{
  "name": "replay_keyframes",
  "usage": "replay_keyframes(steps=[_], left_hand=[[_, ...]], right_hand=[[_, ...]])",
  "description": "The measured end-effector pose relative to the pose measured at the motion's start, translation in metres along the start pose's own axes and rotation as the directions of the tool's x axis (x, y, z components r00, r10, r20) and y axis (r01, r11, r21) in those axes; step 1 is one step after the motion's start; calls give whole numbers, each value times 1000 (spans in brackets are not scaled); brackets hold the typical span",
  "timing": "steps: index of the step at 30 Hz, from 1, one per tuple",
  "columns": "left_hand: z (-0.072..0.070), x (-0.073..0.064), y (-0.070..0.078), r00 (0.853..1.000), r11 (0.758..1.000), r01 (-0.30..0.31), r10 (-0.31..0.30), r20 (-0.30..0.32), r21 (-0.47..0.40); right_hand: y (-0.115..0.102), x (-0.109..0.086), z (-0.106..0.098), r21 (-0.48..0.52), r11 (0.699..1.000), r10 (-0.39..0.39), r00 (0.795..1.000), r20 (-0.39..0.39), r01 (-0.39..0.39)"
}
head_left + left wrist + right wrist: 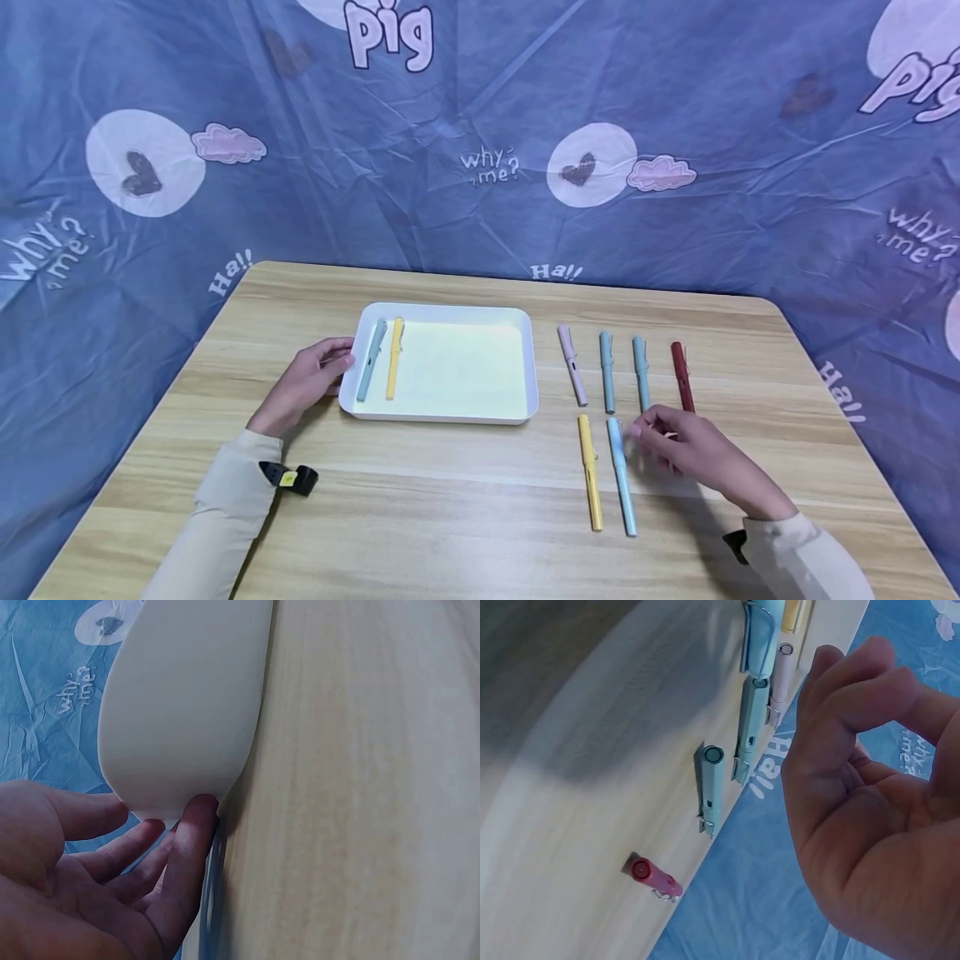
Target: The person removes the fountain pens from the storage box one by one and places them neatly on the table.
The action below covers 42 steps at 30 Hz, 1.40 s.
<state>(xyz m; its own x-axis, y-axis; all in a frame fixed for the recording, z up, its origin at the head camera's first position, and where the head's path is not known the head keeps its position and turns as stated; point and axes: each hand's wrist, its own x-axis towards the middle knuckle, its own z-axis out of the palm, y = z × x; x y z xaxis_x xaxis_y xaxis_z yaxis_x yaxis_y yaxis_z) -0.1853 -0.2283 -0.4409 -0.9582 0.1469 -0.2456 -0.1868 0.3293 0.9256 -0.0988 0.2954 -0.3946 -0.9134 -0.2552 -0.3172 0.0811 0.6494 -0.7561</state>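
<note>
A white tray [450,419] stands on the table, and my left hand [309,379] grips its left end. The left wrist view shows that thumb at the rim and fingertips along the end wall [180,735]. Inside the tray lie a teal pen [372,360] and a yellow pen [394,358]. My right hand [686,446] hovers over the table with loosely curled fingers, nothing seen between them. Its fingertips are close beside a light blue pen [622,479]. Behind the hand are a teal pen [641,371] and a dark red pen [682,373], their lower ends partly covered.
Another yellow pen [590,472] lies left of the light blue one. Farther back are a lilac pen [572,365] and a second loose teal pen [607,372], right of the tray. A blue printed cloth [420,192] hangs behind the wooden table [420,517].
</note>
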Motion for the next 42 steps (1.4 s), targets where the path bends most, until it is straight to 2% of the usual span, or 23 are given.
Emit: replay_keyframes(steps=[15, 32, 42], left_hand=[[0, 0, 0, 1000, 1000, 16, -16, -2, 0], [0, -1, 2, 999, 999, 43, -43, -7, -2], [1, 2, -1, 1000, 1000, 19, -20, -11, -13]], right_hand=[[-21, 16, 0, -24, 999, -39, 999, 18, 39], [-49, 46, 7, -30, 996, -78, 996, 33, 79], [-71, 64, 13, 7, 993, -115, 990, 81, 115]])
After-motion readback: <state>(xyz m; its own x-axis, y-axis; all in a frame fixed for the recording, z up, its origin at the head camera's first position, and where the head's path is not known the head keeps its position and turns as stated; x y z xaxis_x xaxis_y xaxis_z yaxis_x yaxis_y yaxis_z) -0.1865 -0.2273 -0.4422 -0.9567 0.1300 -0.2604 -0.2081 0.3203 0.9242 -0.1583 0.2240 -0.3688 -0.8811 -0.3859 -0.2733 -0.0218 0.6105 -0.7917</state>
